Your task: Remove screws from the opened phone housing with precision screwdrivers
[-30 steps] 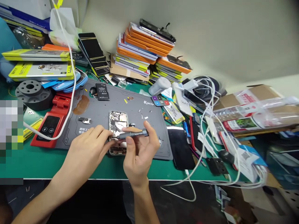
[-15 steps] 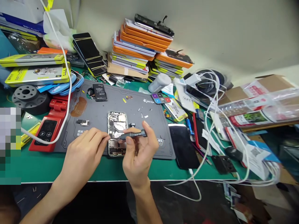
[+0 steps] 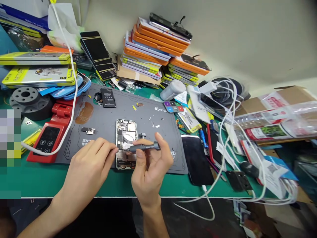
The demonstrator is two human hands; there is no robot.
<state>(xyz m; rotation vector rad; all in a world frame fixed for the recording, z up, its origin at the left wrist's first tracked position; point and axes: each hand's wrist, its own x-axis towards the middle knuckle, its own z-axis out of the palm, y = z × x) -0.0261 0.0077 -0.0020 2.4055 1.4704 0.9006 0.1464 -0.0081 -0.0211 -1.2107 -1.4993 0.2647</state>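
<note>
My right hand (image 3: 150, 172) grips the screwdriver (image 3: 146, 146), pointing left over the opened phone (image 3: 126, 135), which lies lengthwise away from me; at its left edge, my left hand (image 3: 90, 167) pinches, on what I can't tell.

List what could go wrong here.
1. The right hand holds the screwdriver over the open phone; a slip could scratch exposed parts.
2. The left hand is close to the screwdriver's tip; a slip might jab its fingers.
3. Small bits lie loose on the mat; a nudge could scatter them.
</note>
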